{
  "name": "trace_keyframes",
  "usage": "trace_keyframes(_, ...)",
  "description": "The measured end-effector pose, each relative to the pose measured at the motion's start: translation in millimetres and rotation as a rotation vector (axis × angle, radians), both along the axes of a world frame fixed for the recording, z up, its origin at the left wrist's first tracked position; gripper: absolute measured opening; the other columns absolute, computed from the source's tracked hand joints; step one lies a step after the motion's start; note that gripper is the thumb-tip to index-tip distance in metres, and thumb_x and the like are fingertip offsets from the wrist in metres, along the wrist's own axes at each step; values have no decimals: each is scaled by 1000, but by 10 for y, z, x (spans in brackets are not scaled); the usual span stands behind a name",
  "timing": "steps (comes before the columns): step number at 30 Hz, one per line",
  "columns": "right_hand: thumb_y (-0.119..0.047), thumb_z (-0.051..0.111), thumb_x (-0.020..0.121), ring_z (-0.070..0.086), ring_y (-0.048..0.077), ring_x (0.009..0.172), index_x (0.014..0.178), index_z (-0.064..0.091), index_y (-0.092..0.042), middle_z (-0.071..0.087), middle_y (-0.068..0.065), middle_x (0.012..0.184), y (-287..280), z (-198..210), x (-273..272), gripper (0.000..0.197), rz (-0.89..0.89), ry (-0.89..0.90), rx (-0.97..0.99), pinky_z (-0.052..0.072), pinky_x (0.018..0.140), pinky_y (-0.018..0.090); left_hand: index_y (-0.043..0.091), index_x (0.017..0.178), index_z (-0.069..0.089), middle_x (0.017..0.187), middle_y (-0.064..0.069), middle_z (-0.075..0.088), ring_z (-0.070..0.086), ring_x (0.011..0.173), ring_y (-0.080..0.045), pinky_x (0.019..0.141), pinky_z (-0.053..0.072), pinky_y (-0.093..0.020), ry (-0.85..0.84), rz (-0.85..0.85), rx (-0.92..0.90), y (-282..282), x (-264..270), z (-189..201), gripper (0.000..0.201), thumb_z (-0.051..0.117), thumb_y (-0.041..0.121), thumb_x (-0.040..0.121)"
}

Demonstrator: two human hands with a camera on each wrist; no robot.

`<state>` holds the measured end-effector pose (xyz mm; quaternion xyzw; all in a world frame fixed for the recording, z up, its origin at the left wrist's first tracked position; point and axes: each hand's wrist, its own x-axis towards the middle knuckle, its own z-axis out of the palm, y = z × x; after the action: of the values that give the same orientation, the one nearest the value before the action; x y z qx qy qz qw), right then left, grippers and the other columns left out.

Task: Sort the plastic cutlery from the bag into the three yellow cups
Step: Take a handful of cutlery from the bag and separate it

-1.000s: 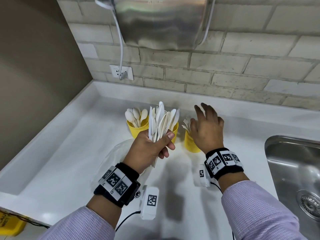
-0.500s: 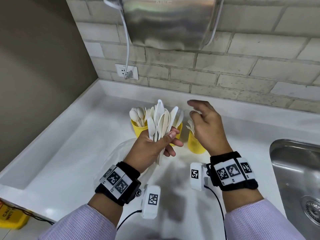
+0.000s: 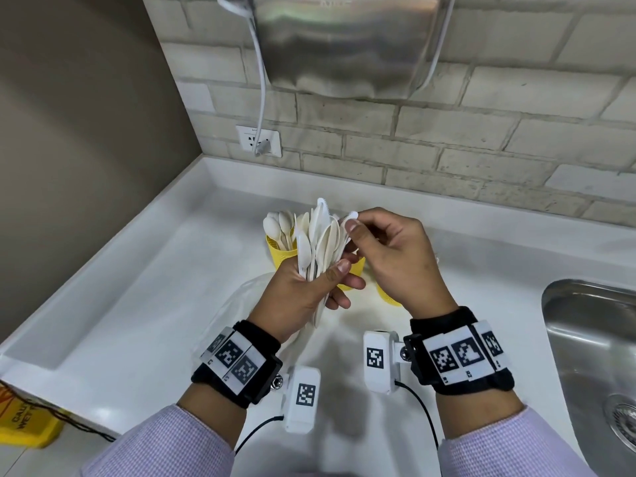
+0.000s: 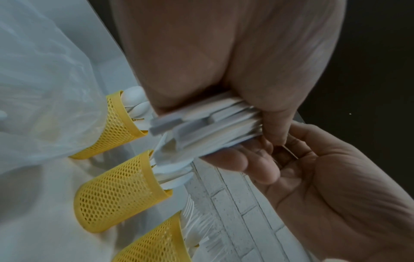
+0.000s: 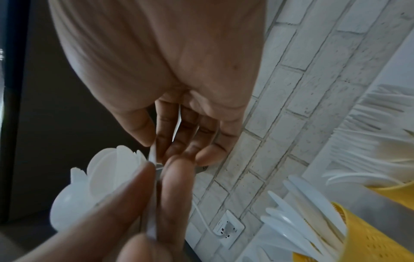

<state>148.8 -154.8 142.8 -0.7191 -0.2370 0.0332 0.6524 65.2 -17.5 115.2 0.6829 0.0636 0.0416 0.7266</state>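
Note:
My left hand (image 3: 332, 278) grips a fanned bundle of white plastic cutlery (image 3: 318, 242) by the handles, above the cups. My right hand (image 3: 354, 221) pinches the serrated tip of a knife (image 3: 347, 216) at the bundle's right edge, between thumb and forefinger. Three yellow mesh cups stand in a row behind: the left cup (image 3: 279, 253) holds spoons, the middle cup (image 3: 355, 270) and right cup (image 3: 387, 297) are mostly hidden by my hands. In the left wrist view the spoon cup (image 4: 122, 124), the middle cup (image 4: 116, 191) and the fork cup (image 4: 156, 244) show beside the handle ends (image 4: 215, 124).
A clear plastic bag (image 3: 237, 304) lies on the white counter (image 3: 137, 287) under my left wrist. A steel sink (image 3: 592, 356) is at the right. A hand dryer (image 3: 344, 46) and a wall socket (image 3: 260, 142) are on the brick wall. A yellow sign (image 3: 24, 425) sits low left.
My right hand left the right cup, came left to the bundle and took a knife's tip in a pinch. The left hand kept holding the bundle, slightly raised.

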Motion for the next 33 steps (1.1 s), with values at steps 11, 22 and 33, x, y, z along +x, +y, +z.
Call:
trace_keyframes(11,-18,61,100,67,14,60,85,69,-5,70,7,69,67,16,43,21,-245,24,114,58,68,44,5,121,65,97,-15,79,73,72,-26,65,57,-31,22,97,-75,-7,-12,1,25,60,20,102)
trace_keyframes(22,-22,55,102,68,22,68,91,73,-14,72,6,74,118,-53,9,23,-75,135,54,59,76,51,8,114,68,96,-15,78,66,61,-24,52,45,-29,16,123,-74,11,-6,6,21,62,24,101)
trace_keyframes(33,-28,34,111,55,26,50,100,47,-12,56,11,64,41,218,115,23,-226,468,754,58,59,43,17,104,76,64,-11,64,36,42,-21,47,34,-25,-25,24,-6,49,-31,-40,18,64,29,99)
